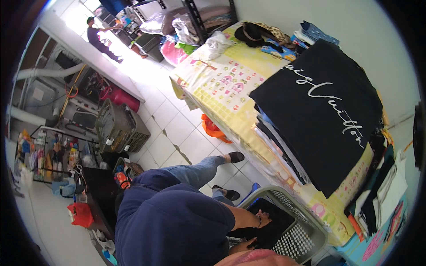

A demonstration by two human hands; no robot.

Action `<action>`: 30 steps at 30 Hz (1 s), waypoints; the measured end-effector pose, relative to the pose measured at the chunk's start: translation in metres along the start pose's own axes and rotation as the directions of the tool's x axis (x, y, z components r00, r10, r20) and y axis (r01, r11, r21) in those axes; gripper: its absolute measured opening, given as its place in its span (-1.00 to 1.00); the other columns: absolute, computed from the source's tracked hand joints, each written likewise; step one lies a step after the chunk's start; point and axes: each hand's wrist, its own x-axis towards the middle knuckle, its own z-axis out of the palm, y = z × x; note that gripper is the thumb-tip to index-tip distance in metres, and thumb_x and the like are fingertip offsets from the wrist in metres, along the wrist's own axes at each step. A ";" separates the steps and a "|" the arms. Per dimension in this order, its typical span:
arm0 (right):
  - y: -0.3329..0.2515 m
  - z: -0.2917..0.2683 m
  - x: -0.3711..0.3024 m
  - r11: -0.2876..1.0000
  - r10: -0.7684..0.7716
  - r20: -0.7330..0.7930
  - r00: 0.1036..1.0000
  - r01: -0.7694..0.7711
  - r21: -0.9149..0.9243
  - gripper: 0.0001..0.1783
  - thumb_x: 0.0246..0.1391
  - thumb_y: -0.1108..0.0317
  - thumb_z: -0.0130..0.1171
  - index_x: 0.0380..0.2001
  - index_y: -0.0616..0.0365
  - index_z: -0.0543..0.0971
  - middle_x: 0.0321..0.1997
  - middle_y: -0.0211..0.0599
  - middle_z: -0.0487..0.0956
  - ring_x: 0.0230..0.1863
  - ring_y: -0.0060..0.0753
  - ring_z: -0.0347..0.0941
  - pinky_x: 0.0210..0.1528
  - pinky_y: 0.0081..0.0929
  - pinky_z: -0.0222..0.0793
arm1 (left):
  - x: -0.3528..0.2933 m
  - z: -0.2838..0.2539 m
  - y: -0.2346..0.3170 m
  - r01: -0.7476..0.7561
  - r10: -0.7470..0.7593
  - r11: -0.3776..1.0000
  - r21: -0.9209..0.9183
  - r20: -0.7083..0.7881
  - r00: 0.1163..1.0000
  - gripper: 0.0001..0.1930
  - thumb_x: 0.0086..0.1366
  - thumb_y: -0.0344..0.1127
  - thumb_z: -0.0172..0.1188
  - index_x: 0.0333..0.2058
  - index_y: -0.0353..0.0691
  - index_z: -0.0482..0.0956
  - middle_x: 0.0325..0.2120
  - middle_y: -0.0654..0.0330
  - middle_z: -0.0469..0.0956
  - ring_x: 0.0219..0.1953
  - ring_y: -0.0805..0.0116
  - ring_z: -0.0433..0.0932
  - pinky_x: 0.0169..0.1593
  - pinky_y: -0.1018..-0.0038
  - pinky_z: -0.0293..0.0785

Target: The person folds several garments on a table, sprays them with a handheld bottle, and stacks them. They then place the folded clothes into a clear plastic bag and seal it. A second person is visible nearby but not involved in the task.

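Observation:
Black folded cloth (276, 218) lies inside a grey-green plastic laundry basket (306, 241) with perforated sides. My left hand (263, 219), with a dark bracelet at the wrist, rests on top of this cloth, its fingers stretched out. Lower down, at the basket's near side, my right hand (245, 245) has its fingers bent round the cloth's edge; part of that hand is hidden. Beside the basket, on a yellow patterned table cover (230, 73), a large black cloth with white script lettering (319, 104) covers a stack of folded clothes (279, 150).
More folded clothes (384, 195) lie at the table's right end. An orange bag (213, 128) sits on the floor below it. Stacked crates (117, 128) and a wire rack (57, 153) stand at left. Another person (98, 39) is by the far doorway.

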 end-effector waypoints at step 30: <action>-0.132 -0.091 0.037 0.913 0.368 0.591 0.718 -0.400 -0.082 -0.44 -0.03 0.24 0.42 0.03 0.28 0.57 0.10 -0.01 0.54 0.04 -0.15 0.45 0.12 -0.10 0.42 | -0.044 -0.016 0.020 -0.789 0.770 0.611 -0.061 0.277 0.575 -0.32 0.11 -0.40 0.22 0.24 -0.01 0.26 -0.04 -0.14 0.54 0.01 -0.18 0.50 -0.03 -0.02 0.41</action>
